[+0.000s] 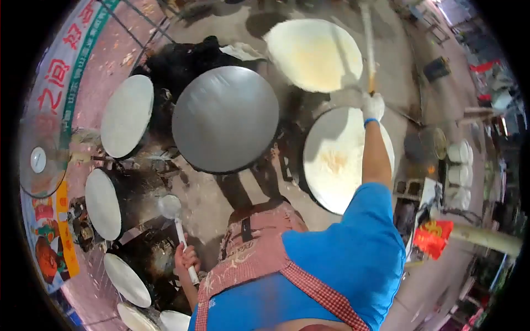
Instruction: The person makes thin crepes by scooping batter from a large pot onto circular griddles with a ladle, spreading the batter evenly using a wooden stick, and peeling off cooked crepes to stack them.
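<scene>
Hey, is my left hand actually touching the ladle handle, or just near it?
Touching. The head view shows the left hand with its fingers curled around the pale ladle handle, which sticks out on both sides of the grip.

A red-lettered banner (55, 83) shows at left, white containers (459, 175) and 1 red packet (433, 238) at right.

Shows five pale discs (127, 116) down the left, two wide pale rounds (317, 58) right of centre, and one grey griddle (225, 118) at upper centre. Also shows one ladle (169, 207), one pole (369, 47) and three white buckets (459, 175) at right.
</scene>
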### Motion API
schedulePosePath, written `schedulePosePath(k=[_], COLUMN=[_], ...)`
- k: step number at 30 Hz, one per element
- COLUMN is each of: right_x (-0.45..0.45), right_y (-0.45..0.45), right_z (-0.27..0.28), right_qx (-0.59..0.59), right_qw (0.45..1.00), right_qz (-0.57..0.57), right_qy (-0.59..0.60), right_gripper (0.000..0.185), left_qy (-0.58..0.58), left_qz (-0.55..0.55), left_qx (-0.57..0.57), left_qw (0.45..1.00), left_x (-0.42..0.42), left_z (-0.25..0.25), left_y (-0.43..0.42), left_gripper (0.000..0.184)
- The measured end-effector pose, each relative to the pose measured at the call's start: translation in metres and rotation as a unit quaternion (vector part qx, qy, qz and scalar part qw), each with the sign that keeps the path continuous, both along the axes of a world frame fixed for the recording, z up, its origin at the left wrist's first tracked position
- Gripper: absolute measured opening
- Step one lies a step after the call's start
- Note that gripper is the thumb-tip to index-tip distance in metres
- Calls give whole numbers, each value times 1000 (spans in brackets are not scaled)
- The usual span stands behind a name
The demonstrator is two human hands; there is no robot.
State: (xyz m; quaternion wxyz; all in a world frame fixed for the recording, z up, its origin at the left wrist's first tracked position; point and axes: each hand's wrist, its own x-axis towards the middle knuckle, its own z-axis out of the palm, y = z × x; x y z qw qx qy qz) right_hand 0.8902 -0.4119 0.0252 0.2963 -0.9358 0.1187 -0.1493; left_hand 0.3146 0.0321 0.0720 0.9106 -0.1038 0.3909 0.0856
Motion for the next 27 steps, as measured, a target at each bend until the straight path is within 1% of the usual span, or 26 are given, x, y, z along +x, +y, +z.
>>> schedulePosePath(k=[1,2,3,4,5,6,7,8,9,10,11,12,14,15,16,17,18,19,20,21,22,24,25,27], right_x=[-33,-83,-126,-171,-212,-249,-279,-302,-314,-325,-326,-326,-318,-313,-310,-295,-283,-297,-273,-239,-237,-199,-188,-161], right_y=[4,21,27,33,45,52,62,90,94,96,91,88,71,63,51,35,19,33,-2,-46,-47,-92,-101,-116], right_z=[3,13,2,-10,-4,-27,-44,-10,-34,-36,-45,-40,-23,-10,-1,14,33,112,108,103,152,190,214,257], right_qx=[-32,-61,-20,21,9,-59,-116,-98,-135,-151,-175,-200,-226,-239,-238,-224,-228,-235,-223,-272,-295,-319,-335,-375], right_qw=[999,996,995,990,973,979,973,969,962,966,960,953,946,941,953,957,962,966,968,961,955,948,942,925], right_qz=[10,20,58,96,116,157,158,127,110,133,150,162,159,158,157,145,131,106,88,34,32,20,24,35], right_qy=[32,66,81,97,197,118,122,189,209,162,161,159,171,178,99,115,72,18,-73,33,7,-10,-24,-37], right_gripper=[39,39,37,36,37,42,51,57,62,50,42,35,28,25,25,28,30,28,23,22,22,22,23,24], left_qy=[11,10,14,20,11,1,-5,-19,-34,-48,-44,-40,-29,-23,-17,-23,-21,-20,-20,-20,-30,-50,-43,-68], left_qz=[-36,-52,-67,-81,-96,-111,-125,-134,-142,-150,-146,-146,-156,-162,-166,-174,-169,-162,-155,-149,-155,-162,-157,-146], left_qx=[-16,-47,-79,-113,-128,-144,-111,-106,-100,-95,-92,-90,-77,-66,-54,-52,-58,-64,-71,-77,-76,-73,-62,-49], left_qw=[999,997,994,990,987,983,986,985,984,983,984,984,984,984,984,983,984,984,985,986,984,983,985,986], left_x=[-1,-2,-6,-11,-16,-21,-36,-46,-56,-66,-70,-72,-85,-89,-91,-93,-95,-96,-97,-100,-100,-98,-96,-98], left_z=[-3,-6,-7,-7,-6,-6,-18,-23,-28,-32,-26,-25,-34,-36,-37,-37,-37,-37,-38,-42,-45,-49,-50,-62], left_y=[6,13,18,21,25,27,38,44,50,56,57,58,64,67,68,69,68,68,67,67,67,65,61,55], left_gripper=[28,24,25,32,27,24,21,26,31,37,36,36,34,34,36,34,34,34,34,34,34,33,34,34])
